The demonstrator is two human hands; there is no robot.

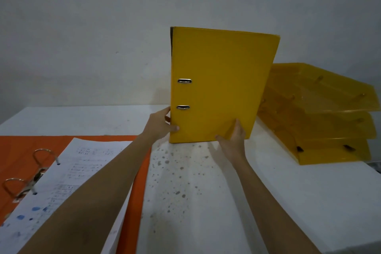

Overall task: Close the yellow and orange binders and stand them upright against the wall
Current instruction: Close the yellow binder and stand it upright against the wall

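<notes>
While gripping smooth, rectangular yellow binder upright with left hand and right hand; orange binder open, metal rings arched.

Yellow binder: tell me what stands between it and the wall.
Nothing visible does. The yellow binder is closed and upright, held by the left hand and right hand; the tray stack sits off to its right, not behind it.

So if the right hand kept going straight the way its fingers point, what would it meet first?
The right hand already lies on the yellow binder, so it would press into that cover first. Behind the binder is the wall; how close it is cannot be told from here.
</notes>
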